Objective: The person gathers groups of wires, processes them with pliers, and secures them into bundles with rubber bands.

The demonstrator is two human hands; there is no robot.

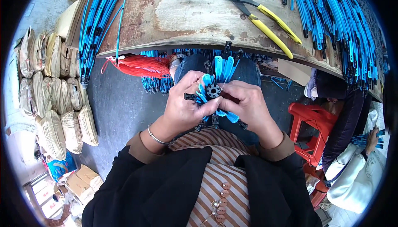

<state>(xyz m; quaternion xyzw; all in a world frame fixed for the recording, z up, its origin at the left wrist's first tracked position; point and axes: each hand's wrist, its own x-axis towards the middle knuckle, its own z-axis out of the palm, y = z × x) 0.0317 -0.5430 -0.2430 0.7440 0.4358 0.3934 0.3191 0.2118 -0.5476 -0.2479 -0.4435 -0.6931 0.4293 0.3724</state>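
Observation:
Over my lap, my left hand [185, 98] is closed around one side of a cluster of blue ribs with black ends, which look like umbrella ribs [224, 67]. They fan out around a black notched round hub [213, 91], which faces up between my hands. My left thumb presses near the hub's lower edge. My right hand [244, 101] is closed at the hub's right side, its thumb and forefinger pinching by a thin pale wire [222, 87]. Those fingertips partly cover the wire and the nearest ribs.
Pliers with yellow handles [271, 30] lie on the worn wooden table [190, 11]. Bundles of blue ribs [331, 15] hang over its right side, others [99, 23] at left. Red strands [143, 66] hang below the edge. Wrapped packages [52, 90] stand left; a red stool [311, 129] and another person [352, 160], right.

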